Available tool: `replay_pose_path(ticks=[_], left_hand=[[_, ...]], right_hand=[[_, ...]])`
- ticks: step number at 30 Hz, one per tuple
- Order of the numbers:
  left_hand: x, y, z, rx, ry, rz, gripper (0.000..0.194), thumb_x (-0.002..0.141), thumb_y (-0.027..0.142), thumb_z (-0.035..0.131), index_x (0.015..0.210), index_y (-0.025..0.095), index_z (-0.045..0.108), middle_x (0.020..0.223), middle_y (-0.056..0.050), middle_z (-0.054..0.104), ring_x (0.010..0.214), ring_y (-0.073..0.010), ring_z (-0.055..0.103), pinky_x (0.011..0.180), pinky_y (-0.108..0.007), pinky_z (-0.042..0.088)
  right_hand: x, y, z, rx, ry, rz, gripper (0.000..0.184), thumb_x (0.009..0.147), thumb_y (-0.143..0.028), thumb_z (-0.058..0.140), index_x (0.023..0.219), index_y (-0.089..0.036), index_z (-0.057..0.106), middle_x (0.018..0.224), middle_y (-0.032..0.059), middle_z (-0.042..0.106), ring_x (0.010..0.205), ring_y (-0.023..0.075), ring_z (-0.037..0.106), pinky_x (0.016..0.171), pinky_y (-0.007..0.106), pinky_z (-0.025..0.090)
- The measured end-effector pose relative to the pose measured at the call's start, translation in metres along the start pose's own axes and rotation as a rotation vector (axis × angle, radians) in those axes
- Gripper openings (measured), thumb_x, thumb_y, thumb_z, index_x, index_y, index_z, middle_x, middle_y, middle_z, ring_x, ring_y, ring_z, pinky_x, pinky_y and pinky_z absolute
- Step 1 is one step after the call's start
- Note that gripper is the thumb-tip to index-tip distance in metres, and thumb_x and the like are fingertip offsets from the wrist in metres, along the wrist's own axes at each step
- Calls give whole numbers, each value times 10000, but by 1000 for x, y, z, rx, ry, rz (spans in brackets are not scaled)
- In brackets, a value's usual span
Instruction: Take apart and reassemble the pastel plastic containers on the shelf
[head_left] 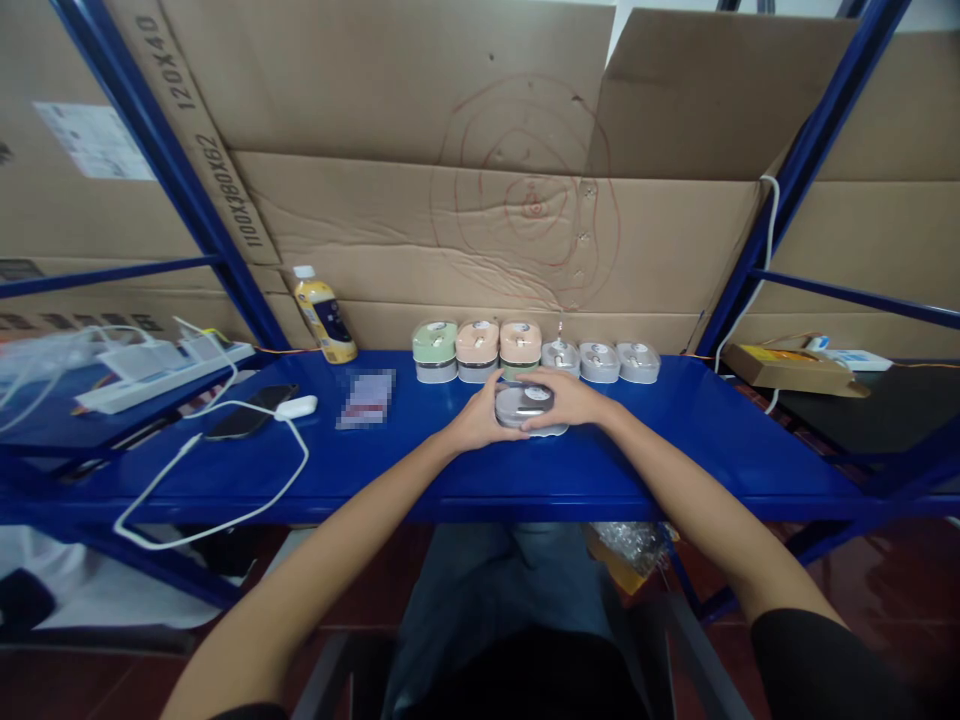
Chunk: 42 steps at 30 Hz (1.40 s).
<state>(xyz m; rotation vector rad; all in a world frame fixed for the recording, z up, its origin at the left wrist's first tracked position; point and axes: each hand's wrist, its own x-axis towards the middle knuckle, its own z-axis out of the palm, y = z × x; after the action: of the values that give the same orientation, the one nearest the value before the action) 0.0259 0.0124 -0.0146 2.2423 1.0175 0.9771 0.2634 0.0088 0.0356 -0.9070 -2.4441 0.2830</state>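
Container, grey, rounded, clear-lidded plastic (517,405): grasped between left hand (478,416) and right hand (576,401), before a row of green, pink and grey clear-lidded plastic containers (478,344). Row apparently set out; held piece not yet released.

It's a black top (525,675), plain short black sleeves (810,655), blue trousers (457,600) below, left hand (478,416) and right hand (576,398) both bare!
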Motion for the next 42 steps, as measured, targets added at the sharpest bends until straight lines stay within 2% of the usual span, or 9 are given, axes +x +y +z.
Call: replay_pose_path(ticks=[10,17,20,23,27,30,32,38,42], left_hand=[[-2,6,-2,4,-16,-21,1242,618,554,930,1592,197,247,1379,-187,610,1285,-390,605,1096,-554,461],[-2,4,-7,-7,-7,-30,1202,596,543,941,1551,187,304,1337,-173,633,1253,-377,622,1099,-558,472],[-2,2,-10,4,54,-9,1077,692,550,880,1529,173,316,1308,-169,641,1231,-345,634,1100,-542,485],[-1,0,-11,56,124,-5,898,800,527,789,1499,188,338,1257,-142,651,1180,-302,652,1072,-521,511],[1,-2,-7,95,116,-10,797,822,503,755,1454,196,379,1189,-120,650,1110,-282,663,1003,-489,548],[2,-1,-4,108,101,-6,764,833,502,740,1441,198,392,1181,-116,643,1107,-282,658,994,-479,549],[2,-1,-3,114,104,-3,753,839,502,731,1440,200,393,1185,-116,639,1110,-284,654,992,-477,546],[3,-4,-5,147,118,-13,738,847,502,717,1440,205,395,1188,-111,634,1114,-285,648,994,-480,537],[3,-7,-5,172,117,-28,738,854,511,700,1444,198,389,1207,-119,627,1137,-288,639,1002,-483,538]], right_hand=[[-8,6,5,-3,-67,106,1003,704,-675,833,1546,-240,504,1287,143,658,1187,353,638,1060,540,496],[-10,18,0,71,-88,63,1030,625,-571,906,1527,-270,511,1426,126,618,1298,364,595,1115,552,466],[-12,24,-20,131,48,124,958,632,-533,904,1475,-237,557,1461,126,607,1320,348,588,1149,508,448],[-19,41,-51,64,409,259,906,709,-553,844,1480,-203,521,1465,149,586,1310,340,581,1130,491,458],[-33,80,-86,-275,834,737,901,763,-581,776,1492,-147,471,1410,236,555,1307,394,538,1073,546,445],[-38,107,-93,-440,861,1112,837,714,-583,820,1373,-129,575,1348,276,565,1258,438,559,1027,561,440],[-37,120,-89,-499,818,1219,787,695,-574,842,1293,-114,619,1320,294,575,1254,456,561,1023,555,434],[-26,128,-78,-551,785,1234,877,701,-636,812,1316,-62,562,1294,319,572,1233,475,560,1011,563,419],[-23,109,-79,-636,848,1137,820,847,-638,643,1369,-18,519,1321,341,552,1248,495,522,1006,620,393]])
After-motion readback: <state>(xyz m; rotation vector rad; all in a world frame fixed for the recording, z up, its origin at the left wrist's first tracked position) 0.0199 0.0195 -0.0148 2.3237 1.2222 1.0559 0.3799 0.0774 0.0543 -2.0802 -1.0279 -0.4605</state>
